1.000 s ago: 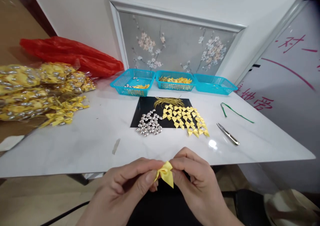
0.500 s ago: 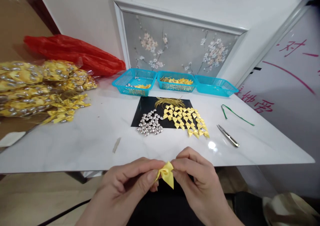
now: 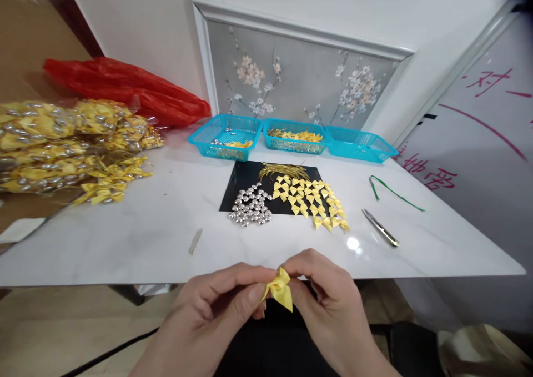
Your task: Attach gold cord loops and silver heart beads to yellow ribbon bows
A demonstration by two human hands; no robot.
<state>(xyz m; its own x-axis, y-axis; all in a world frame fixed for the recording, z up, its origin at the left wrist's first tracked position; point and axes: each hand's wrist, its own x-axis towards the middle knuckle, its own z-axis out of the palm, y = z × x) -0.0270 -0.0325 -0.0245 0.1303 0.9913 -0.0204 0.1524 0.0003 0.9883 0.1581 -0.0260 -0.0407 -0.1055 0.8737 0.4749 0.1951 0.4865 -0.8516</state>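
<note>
A yellow ribbon bow [image 3: 282, 291] is held up in front of the table's near edge. My left hand [image 3: 216, 305] pinches its left side between thumb and forefinger. On the bow's other side, my right hand [image 3: 331, 296] has thumb and forefinger closed against it; whatever lies behind the bow is hidden. Beyond my hands, rows of yellow bows [image 3: 297, 195] lie partly on a black mat [image 3: 230, 187]. Silver beads [image 3: 252, 206] are gathered on the mat's left part, and a bundle of gold cords [image 3: 283, 171] lies along its back.
Three blue baskets [image 3: 225, 135] stand along the wall. Bagged yellow bows with silver beads [image 3: 41, 144] are piled at left before a red plastic bag [image 3: 125, 88]. Small snips [image 3: 381, 228] and a green tie [image 3: 395, 197] lie on the right of the white table [image 3: 137, 249].
My right fingers have shifted slightly up and left, closer against the bow. The bow has turned a little; my left hand keeps its pinch.
</note>
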